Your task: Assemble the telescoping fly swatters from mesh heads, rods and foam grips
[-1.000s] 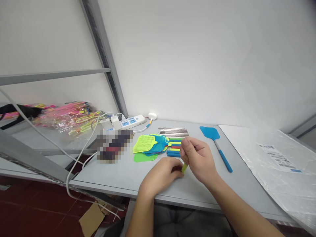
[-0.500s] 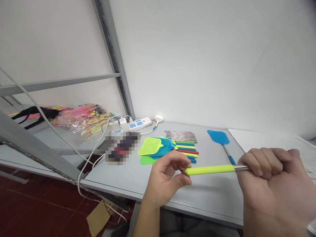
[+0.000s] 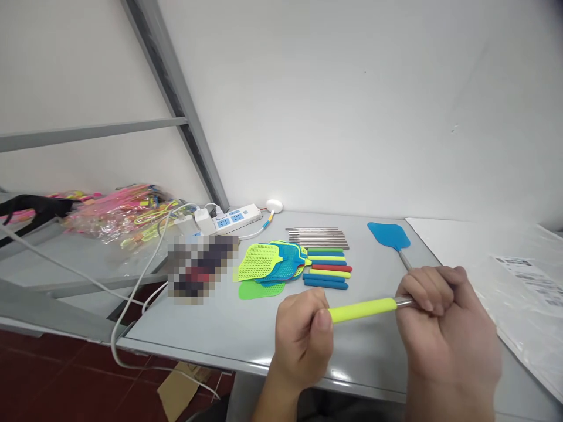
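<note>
Between my hands a yellow-green handle grip (image 3: 363, 310) sits on a metal rod (image 3: 404, 302), held nearly level above the desk. My left hand (image 3: 303, 340) is closed round the grip's left end, thumb along it. My right hand (image 3: 444, 328) makes a fist round the rod, hiding its far end. Behind them lie yellow and blue perforated fly swatter heads (image 3: 259, 262) in a pile, with a green one (image 3: 261, 290) lowest. Beside the pile are several coloured grips (image 3: 325, 282) and a row of bare metal rods (image 3: 316, 237). A blue fly swatter (image 3: 389, 234) lies beyond my right hand.
A power strip (image 3: 237, 218) with plugs and a round white device (image 3: 274, 206) lie near the wall. Plastic-wrapped colourful goods (image 3: 118, 217) sit left, beyond a metal post (image 3: 176, 99). A pixelated object (image 3: 202, 269) lies nearby. White wrapped sheeting (image 3: 519, 293) covers the right side.
My left hand has gone from a loose pinch at the grip's tip to a closed grasp round its end. Both hands have come closer together; the view has shifted slightly.
</note>
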The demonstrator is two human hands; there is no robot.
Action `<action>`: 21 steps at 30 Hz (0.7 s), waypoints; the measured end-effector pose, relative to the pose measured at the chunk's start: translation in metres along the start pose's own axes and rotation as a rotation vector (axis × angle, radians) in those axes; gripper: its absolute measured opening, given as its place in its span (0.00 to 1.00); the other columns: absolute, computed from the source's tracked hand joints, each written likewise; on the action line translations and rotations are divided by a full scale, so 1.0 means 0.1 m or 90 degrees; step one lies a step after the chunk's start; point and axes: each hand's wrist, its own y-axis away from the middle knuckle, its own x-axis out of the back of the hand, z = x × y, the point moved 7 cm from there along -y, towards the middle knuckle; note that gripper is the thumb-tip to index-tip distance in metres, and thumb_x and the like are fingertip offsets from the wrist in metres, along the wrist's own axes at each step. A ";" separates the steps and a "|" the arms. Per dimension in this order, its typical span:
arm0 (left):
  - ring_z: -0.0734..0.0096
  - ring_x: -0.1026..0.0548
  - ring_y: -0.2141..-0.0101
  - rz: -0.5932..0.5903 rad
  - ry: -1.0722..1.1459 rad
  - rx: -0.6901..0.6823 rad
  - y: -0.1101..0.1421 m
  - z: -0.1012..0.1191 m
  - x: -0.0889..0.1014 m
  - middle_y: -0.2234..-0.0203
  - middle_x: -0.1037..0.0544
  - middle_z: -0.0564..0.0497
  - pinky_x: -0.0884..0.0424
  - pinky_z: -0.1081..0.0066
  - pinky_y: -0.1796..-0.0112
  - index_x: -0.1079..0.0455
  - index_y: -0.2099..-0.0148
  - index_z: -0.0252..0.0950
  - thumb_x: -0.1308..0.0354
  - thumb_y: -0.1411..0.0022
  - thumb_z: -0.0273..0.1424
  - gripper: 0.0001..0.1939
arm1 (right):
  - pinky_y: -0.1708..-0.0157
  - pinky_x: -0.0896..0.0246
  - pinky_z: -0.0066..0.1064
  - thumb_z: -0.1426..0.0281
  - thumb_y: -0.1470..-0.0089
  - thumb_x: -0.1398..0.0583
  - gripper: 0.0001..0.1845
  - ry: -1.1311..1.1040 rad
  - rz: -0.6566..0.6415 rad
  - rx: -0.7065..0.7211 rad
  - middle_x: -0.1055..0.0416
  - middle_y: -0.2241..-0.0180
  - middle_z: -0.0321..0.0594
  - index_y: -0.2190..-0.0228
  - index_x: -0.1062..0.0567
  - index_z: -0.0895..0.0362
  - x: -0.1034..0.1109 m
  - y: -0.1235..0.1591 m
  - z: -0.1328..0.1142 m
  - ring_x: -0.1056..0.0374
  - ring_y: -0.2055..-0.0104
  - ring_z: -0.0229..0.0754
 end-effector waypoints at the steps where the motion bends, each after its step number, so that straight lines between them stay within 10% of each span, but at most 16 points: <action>1: 0.73 0.46 0.78 0.017 0.011 0.002 0.00 -0.01 0.02 0.81 0.47 0.56 0.49 0.67 0.74 0.49 0.74 0.39 0.55 0.30 0.36 0.18 | 0.85 0.52 0.20 0.74 0.35 0.51 0.15 0.004 0.006 -0.004 0.62 0.81 0.25 0.76 0.39 0.57 -0.01 0.01 0.04 0.58 0.84 0.29; 5: 0.74 0.47 0.79 0.066 0.030 0.017 0.00 -0.04 0.13 0.81 0.48 0.56 0.49 0.68 0.75 0.50 0.75 0.38 0.54 0.30 0.36 0.19 | 0.81 0.45 0.21 0.72 0.37 0.47 0.13 0.094 -0.040 0.022 0.54 0.82 0.26 0.75 0.35 0.57 -0.04 0.05 0.10 0.51 0.82 0.29; 9: 0.75 0.49 0.80 0.106 0.091 -0.007 -0.02 0.01 0.31 0.82 0.50 0.57 0.49 0.69 0.77 0.51 0.76 0.38 0.54 0.31 0.36 0.20 | 0.65 0.35 0.32 0.66 0.38 0.44 0.12 0.508 -0.175 0.216 0.33 0.71 0.37 0.72 0.27 0.56 -0.05 0.13 -0.05 0.32 0.67 0.39; 16: 0.75 0.47 0.79 0.170 -0.024 -0.079 0.04 0.20 0.52 0.81 0.49 0.57 0.50 0.70 0.75 0.50 0.74 0.38 0.55 0.31 0.29 0.16 | 0.55 0.41 0.41 0.68 0.43 0.38 0.07 1.172 -0.615 0.506 0.29 0.67 0.36 0.60 0.25 0.50 -0.17 0.41 0.22 0.34 0.62 0.44; 21: 0.74 0.43 0.78 -0.012 -0.220 0.001 -0.02 0.35 0.48 0.81 0.43 0.56 0.50 0.69 0.74 0.48 0.75 0.37 0.55 0.32 0.28 0.16 | 0.52 0.41 0.43 0.74 0.35 0.50 0.12 1.232 -0.717 0.592 0.31 0.70 0.37 0.56 0.30 0.53 -0.14 0.55 0.34 0.33 0.67 0.41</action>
